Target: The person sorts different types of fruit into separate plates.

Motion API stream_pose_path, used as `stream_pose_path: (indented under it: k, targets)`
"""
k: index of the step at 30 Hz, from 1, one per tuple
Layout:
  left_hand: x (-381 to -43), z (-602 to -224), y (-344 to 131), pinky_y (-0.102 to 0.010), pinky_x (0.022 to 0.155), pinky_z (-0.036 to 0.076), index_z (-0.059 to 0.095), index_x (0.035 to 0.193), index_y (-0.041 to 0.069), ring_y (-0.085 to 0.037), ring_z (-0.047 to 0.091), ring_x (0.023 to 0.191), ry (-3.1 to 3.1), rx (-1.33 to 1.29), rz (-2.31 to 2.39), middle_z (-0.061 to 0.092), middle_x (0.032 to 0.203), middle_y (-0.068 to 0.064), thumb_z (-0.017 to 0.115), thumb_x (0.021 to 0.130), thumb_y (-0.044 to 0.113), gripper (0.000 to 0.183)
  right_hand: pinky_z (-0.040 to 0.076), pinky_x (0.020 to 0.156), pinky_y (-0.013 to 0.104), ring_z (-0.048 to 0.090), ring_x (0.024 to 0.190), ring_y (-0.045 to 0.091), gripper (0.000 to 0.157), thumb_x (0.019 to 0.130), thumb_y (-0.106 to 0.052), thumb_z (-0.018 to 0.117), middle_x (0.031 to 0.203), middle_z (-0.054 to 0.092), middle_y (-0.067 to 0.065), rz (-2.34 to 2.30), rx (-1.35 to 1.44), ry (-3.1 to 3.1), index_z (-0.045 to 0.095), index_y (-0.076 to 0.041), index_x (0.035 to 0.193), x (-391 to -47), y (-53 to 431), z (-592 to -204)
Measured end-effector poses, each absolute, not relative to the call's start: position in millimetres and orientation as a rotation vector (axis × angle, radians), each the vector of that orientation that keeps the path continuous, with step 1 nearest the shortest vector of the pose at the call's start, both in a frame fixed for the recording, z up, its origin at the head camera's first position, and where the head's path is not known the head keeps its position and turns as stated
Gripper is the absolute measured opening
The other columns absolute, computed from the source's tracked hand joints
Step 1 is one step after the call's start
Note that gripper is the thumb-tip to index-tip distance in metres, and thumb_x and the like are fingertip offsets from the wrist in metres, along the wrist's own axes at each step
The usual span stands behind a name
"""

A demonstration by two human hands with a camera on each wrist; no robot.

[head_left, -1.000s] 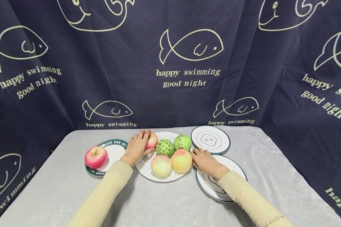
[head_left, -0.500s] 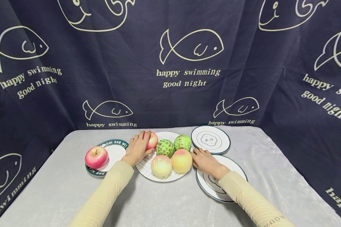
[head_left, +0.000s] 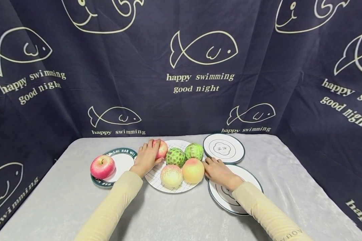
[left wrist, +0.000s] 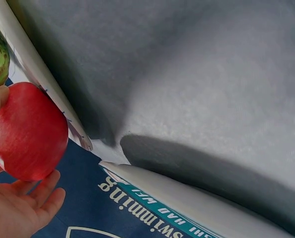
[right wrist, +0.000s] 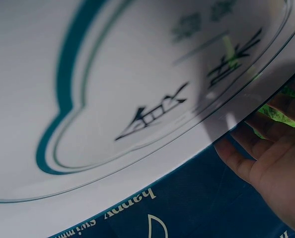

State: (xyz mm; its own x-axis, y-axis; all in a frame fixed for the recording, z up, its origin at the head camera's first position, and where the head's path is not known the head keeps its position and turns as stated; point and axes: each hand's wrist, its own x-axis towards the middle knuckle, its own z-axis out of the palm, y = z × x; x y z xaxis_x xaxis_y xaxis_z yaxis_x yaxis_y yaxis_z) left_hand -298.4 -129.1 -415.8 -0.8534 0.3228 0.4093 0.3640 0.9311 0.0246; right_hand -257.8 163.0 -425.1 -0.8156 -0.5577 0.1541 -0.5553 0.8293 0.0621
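Cream sleeves come in from the near edge over a grey cloth (head_left: 169,217), the left sleeve (head_left: 113,207) slanting inward to the right and the right sleeve (head_left: 265,207) inward to the left. Nearest on the right lies a dark-rimmed plate (head_left: 244,172), partly beneath that right forearm. Level with it, on the gridded white plate (head_left: 154,180) in the middle, sit a pale peach (head_left: 171,176) and a yellow peach (head_left: 193,171), side by side. Off to the left, a red apple (head_left: 102,166) rests on the left part of a green-rimmed plate (head_left: 125,165). The right hand (head_left: 221,174) reaches in low with its back upward, fingers bent and fingertips right beside the yellow peach — whether they clasp it, I cannot tell. Behind the peaches are a spotted custard apple (head_left: 175,157) and a greener custard apple (head_left: 194,151). The left hand (head_left: 146,157) lies back upward, its fingers bent over a pinkish apple (head_left: 161,149) at the gridded plate's far left side, the thumb along the near side, so the fruit is gripped between them. Farther back on the right lies another dark-rimmed plate (head_left: 235,147), and beyond everything hangs a navy curtain (head_left: 184,113) printed with fish.
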Motion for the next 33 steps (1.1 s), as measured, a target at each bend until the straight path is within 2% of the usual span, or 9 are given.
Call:
stream_pose_path:
  k: [15, 33]
  targets:
    - [-296, -416, -133, -0.049, 0.083, 0.043, 0.038, 0.136, 0.008, -0.039, 0.051, 0.101, -2.7, -0.482, -0.156, 0.046, 0.123, -0.023, 0.071, 0.075, 0.039, 0.076, 0.045, 0.08, 0.047, 0.054, 0.095, 0.029, 0.027, 0.089, -0.021, 0.054, 0.106, 0.056, 0.014, -0.021, 0.873, -2.82, 0.057, -0.007, 0.112, -258, 163, -425]
    - [-288, -410, -134, -0.049, 0.08, 0.043, 0.039, 0.135, 0.009, -0.04, 0.053, 0.097, -2.666, -0.49, -0.11, 0.046, 0.121, -0.024, 0.073, 0.073, 0.04, 0.077, 0.045, 0.079, 0.047, 0.054, 0.095, 0.029, 0.026, 0.089, -0.021, 0.054, 0.105, 0.057, 0.013, -0.024, 0.877, -2.815, 0.057, -0.008, 0.111, -257, 162, -424]
